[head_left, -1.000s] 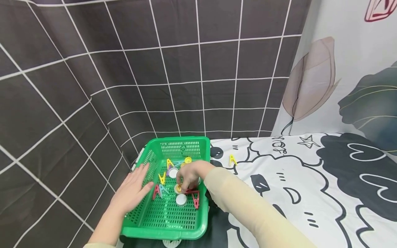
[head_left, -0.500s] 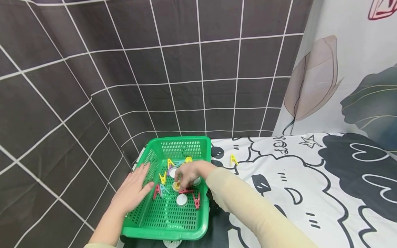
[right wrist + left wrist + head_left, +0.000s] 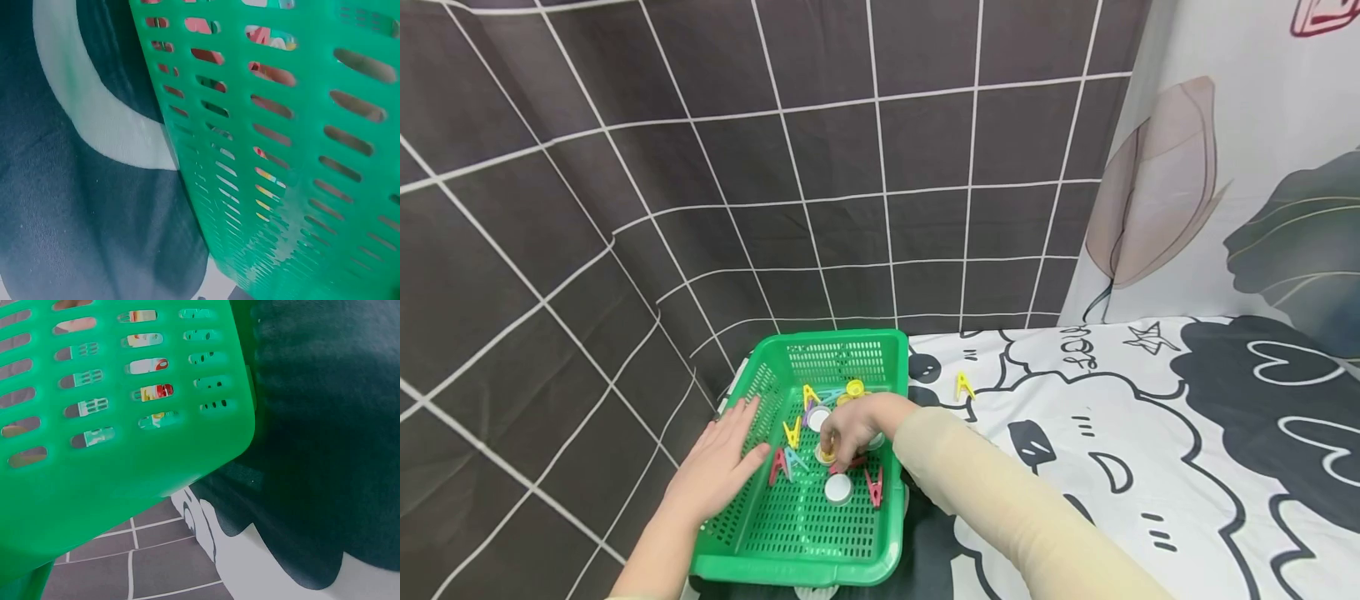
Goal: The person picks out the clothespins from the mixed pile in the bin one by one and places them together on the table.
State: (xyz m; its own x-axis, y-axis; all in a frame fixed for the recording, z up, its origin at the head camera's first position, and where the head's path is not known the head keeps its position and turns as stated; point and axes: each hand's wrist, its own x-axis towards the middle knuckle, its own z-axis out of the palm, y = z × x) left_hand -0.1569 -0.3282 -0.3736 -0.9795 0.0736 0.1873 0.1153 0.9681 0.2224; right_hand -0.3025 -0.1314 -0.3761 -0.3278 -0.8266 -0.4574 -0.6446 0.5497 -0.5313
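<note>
Lying mixed inside the green basket are yellow clips, red clips, a blue clip, white caps and a yellow cap, so the work among them looks unfinished. The right hand is down in the basket, its fingers bent over a yellow-and-white cap; whether they pinch it I cannot tell, since the hand hides the contact. The left hand lies over the basket's left rim, fingers straight, holding nothing. One lone clip sits outside on the patterned cloth, well apart from both hands; perhaps it alone is dealt with. The pieces in the basket probably all remain. The wrist views show mainly slotted basket walls and settle nothing further.
</note>
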